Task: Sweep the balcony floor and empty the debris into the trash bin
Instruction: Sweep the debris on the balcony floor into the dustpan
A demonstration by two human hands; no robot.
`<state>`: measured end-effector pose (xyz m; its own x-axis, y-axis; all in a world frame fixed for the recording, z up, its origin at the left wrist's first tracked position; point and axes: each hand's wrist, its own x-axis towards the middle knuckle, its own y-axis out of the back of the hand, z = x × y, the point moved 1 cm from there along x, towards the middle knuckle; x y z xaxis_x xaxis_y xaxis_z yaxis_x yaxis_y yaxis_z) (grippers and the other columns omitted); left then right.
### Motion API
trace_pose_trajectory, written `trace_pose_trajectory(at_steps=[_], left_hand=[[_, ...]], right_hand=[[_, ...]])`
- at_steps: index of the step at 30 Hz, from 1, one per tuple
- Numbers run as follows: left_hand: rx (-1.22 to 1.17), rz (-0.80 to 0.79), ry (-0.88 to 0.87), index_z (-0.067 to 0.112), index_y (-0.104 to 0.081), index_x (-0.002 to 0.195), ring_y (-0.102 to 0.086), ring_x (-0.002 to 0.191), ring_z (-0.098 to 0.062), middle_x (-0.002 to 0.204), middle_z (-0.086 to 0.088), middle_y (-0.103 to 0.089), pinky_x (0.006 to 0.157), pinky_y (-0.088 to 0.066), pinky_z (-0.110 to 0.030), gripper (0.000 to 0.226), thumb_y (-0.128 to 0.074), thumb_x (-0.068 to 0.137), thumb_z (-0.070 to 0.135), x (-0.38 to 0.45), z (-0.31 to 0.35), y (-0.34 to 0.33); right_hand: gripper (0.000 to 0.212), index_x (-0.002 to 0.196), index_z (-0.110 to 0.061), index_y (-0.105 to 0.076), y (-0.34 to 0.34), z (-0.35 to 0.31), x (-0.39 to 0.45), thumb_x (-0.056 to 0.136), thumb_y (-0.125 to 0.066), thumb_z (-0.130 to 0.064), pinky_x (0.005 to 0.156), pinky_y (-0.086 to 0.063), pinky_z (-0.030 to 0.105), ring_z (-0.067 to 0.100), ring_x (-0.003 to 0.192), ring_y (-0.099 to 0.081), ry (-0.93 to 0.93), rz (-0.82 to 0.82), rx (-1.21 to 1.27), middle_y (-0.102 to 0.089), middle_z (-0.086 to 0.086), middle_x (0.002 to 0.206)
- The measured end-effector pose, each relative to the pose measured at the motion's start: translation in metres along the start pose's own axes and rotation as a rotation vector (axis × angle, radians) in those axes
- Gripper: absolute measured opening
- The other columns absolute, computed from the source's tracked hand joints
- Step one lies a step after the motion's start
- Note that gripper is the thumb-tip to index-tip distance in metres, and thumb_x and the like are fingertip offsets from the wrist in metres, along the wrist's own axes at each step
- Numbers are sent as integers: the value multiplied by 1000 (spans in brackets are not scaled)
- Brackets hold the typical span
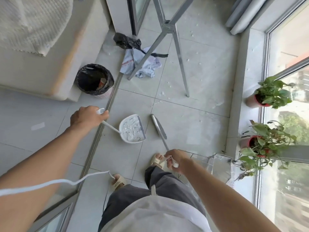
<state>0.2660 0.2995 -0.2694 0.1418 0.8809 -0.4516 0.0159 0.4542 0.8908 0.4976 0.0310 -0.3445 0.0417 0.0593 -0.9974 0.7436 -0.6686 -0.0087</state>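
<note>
Balcony floor (192, 114), broom (158, 126) bristles blurred

— What's the floor (192, 114) like from where I'm watching?

— Pale tiles with dark grout lines. I see white crumbs (161, 93) scattered on them, a crumpled paper (142, 64) beside a black bag (127, 41), and a metal rack's legs (182, 64).

— Anything else resting there?

— A lined trash bin (94, 79) and the dustpan (133, 129), full of white debris.

Beyond both hands: metal rack legs (175, 47) over crumpled cloth (143, 64); two potted plants (270, 93) right of the right hand, by the window (291, 47).
</note>
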Motion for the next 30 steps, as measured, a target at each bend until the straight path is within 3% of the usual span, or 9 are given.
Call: trace_pose_trajectory(at_steps=[3,8,13,19,27,30], left_hand=[[11,-26,15,18,-55,70,-53,76,-34,75,-8,-55,61,-39,-31,41,-44,80,56,10,11,-1],[32,-52,24,17,-53,72,-53,79,-34,78,-8,-56,62,-38,-32,46,-37,73,59,26,19,6],[23,-10,9,19,-52,72,-54,83,-36,84,-11,-59,69,-43,-36,51,-32,73,66,42,15,17],[50,77,-6,25,-61,86,-51,87,-37,92,-13,-63,71,-43,-36,52,-32,79,68,67,17,42],[31,189,-1,15,-56,68,-56,76,-36,74,-13,-60,70,-45,-35,52,-36,76,62,112,11,91],[50,180,-59,17,-56,68,-57,79,-36,78,-13,-62,70,-44,-34,51,-34,75,63,136,4,97]], right_hand=[[10,97,6,-53,20,-13,-7,87,-54,5,32,-34,16,11,40,-38,-16,-123,97,-43,7,61],[9,92,-7,-45,77,-42,-7,91,-46,2,27,-26,13,6,31,-32,-7,-317,364,-33,2,54],[9,86,-5,-48,93,-58,-6,90,-47,4,28,-26,15,8,33,-33,111,-205,335,-39,5,56],[9,95,4,-54,79,-75,2,86,-54,3,32,-33,17,12,39,-41,144,8,312,-44,8,66],[12,98,8,-55,33,-86,0,88,-55,2,35,-37,18,14,45,-43,105,72,160,-45,9,65],[7,86,-5,-54,-6,-87,-2,91,-56,-9,36,-37,19,11,40,-45,100,51,167,-45,6,62]])
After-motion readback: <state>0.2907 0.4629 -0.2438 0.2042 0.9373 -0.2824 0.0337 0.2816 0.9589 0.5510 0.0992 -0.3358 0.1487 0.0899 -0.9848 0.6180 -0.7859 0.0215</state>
